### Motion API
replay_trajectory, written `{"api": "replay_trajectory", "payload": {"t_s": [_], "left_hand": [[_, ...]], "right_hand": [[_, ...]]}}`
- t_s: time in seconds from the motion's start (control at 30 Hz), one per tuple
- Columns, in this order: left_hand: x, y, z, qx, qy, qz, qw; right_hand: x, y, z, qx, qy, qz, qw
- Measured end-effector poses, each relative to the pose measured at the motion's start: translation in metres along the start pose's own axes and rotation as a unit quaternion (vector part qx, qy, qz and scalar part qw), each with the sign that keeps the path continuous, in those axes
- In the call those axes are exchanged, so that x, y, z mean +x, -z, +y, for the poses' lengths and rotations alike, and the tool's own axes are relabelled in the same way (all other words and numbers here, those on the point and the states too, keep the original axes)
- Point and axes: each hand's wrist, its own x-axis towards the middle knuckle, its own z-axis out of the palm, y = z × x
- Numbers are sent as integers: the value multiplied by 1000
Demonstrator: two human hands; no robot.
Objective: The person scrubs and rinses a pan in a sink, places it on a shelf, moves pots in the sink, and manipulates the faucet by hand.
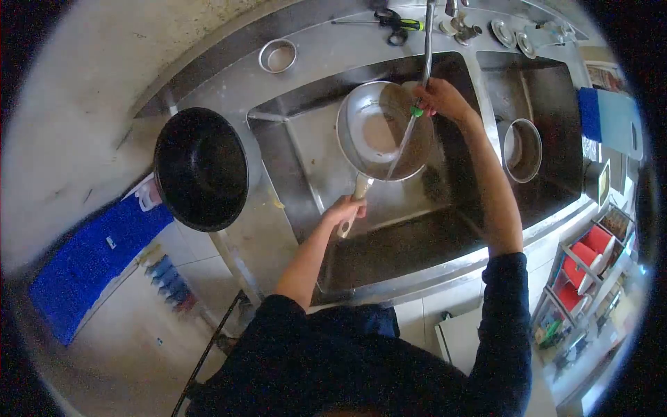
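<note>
My left hand (345, 208) is closed around the pale handle (363, 186) of a metal frying pan (358, 118). The pan is held over the large sink basin (306, 146), its inside facing up. My right hand (445, 101) grips the lower end of the metal faucet spout (427, 55), beside a green fitting (417, 111). From that fitting a thin pale streak, which looks like running water (401, 149), runs down across the pan. Brownish marks show on the pan's inside.
A big black tub (201, 170) stands left of the sink. A small round tin (278, 55) and scissors (397, 35) lie on the back ledge. The right basin (556, 125) holds a metal pot (522, 149). At lower right is a rack with red items (580, 267).
</note>
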Motion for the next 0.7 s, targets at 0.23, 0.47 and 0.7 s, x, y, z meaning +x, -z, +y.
{"api": "replay_trajectory", "payload": {"t_s": [0.23,0.47,0.7], "left_hand": [[-11,-14,41,-184,168,-143,958],[13,-28,45,-176,153,-89,968],[-13,-33,69,-133,68,-39,988]], "right_hand": [[-3,-21,-12,128,66,-6,990],[-1,-32,-16,81,132,-3,988],[4,-22,35,244,-10,4,970]]}}
